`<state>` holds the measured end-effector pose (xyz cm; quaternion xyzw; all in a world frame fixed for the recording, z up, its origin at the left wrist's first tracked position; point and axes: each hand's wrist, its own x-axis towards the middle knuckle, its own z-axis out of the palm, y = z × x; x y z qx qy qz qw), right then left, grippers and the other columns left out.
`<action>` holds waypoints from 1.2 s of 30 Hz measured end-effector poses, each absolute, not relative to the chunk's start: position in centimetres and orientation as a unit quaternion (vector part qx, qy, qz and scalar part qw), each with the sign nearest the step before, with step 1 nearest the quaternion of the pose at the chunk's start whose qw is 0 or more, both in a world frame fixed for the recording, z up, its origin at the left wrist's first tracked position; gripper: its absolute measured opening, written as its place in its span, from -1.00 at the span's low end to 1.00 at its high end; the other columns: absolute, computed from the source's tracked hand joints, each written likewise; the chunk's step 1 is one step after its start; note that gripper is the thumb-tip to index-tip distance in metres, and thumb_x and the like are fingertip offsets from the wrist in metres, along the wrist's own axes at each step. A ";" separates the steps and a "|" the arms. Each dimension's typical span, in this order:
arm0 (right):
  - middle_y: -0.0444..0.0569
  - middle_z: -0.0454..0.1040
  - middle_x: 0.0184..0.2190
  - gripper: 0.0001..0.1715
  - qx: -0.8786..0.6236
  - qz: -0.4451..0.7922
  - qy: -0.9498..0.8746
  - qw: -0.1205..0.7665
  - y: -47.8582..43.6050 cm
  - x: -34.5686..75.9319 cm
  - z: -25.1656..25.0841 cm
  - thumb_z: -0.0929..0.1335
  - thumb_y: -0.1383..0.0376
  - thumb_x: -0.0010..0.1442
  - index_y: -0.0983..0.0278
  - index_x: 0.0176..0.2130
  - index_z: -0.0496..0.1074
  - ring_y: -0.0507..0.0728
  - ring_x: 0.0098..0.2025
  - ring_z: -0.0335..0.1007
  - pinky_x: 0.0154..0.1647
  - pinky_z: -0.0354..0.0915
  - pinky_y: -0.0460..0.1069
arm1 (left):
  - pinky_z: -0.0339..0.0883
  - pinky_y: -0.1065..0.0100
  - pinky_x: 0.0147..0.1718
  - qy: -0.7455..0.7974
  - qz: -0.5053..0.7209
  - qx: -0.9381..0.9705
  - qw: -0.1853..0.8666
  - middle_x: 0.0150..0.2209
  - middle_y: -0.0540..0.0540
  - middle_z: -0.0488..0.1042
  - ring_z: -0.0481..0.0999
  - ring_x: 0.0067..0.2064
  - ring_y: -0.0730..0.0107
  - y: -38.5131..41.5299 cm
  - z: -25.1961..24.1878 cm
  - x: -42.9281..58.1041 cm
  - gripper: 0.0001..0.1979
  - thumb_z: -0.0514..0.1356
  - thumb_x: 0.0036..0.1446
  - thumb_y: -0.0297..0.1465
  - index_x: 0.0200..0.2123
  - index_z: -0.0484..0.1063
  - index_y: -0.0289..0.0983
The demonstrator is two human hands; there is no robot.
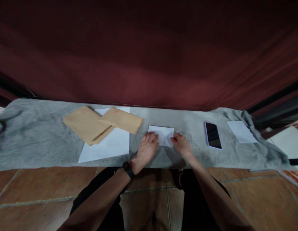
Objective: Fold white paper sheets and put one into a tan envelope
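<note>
A small folded white paper (164,133) lies on the grey cloth (38,141) in front of me. My left hand (146,148) rests flat on its left part, fingers stretched out and pressing down. My right hand (181,143) touches the paper's right edge with curled fingertips, pinching or pressing it. A black band sits on my left wrist.
To the left, brown envelopes (87,123) lie stacked on a white sheet (107,146), with another envelope (122,119) on top. A dark phone (213,135) and a folded white paper (241,131) lie to the right. A red curtain (149,54) hangs behind; tiled floor below.
</note>
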<state>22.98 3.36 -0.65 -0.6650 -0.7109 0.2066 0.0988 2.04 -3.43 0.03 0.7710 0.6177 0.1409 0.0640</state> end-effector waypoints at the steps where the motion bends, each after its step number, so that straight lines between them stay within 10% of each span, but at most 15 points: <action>1: 0.03 0.64 -0.35 -0.77 -0.675 0.172 -0.710 0.104 3.2 22.9 -0.7 0.32 0.19 0.37 0.21 -0.10 0.54 0.24 -0.27 0.60 -0.22 0.37 0.03 | 0.09 -0.05 0.40 0.590 0.144 0.792 0.059 0.39 -0.24 0.28 0.20 0.43 0.00 -3.6 -0.4 2.4 -0.57 0.02 0.42 -0.32 0.29 0.33 -0.22; 7: 0.23 0.55 0.06 -0.48 -0.559 0.121 -0.790 0.222 2.6 21.5 -1.6 0.16 0.13 0.47 0.34 0.22 0.38 0.29 0.11 0.48 0.14 0.37 0.15 | -0.09 -0.12 0.45 0.576 0.122 0.807 0.043 0.49 -0.34 0.05 -0.02 0.52 0.00 -4.3 -2.0 4.2 -0.40 -0.01 0.44 -0.17 0.42 0.14 -0.35; 13: 0.18 0.15 0.46 -0.30 -0.483 0.118 -0.853 0.161 0.8 18.9 -3.6 0.03 0.08 0.52 0.37 0.43 0.16 0.23 0.50 0.01 0.50 -0.04 0.23 | -0.15 -0.11 0.46 0.561 0.098 0.821 0.029 0.48 -0.42 0.04 -0.05 0.52 0.04 -4.0 -2.6 4.3 -0.37 -0.07 0.43 -0.32 0.45 0.02 -0.50; 30: 0.39 0.13 0.44 -0.20 -0.524 -0.029 -0.835 0.165 1.4 21.2 -5.3 0.10 0.04 0.52 0.56 0.44 0.08 0.39 0.46 0.06 0.44 0.01 0.30 | -0.03 -0.01 0.44 0.618 0.114 0.778 0.021 0.46 -0.53 0.05 0.00 0.51 -0.08 -4.1 -2.9 2.0 -0.17 0.04 0.38 0.00 0.40 0.07 -0.60; 36: 0.43 0.21 0.39 -0.23 -0.567 -0.031 -0.802 0.185 1.8 21.4 -5.2 0.13 0.04 0.51 0.57 0.39 0.18 0.44 0.43 0.12 0.41 0.04 0.34 | 0.06 -0.06 0.39 0.613 0.137 0.778 -0.017 0.32 -0.47 0.34 0.23 0.42 -0.09 -4.0 -1.3 1.1 -0.35 0.05 0.39 -0.10 0.30 0.26 -0.52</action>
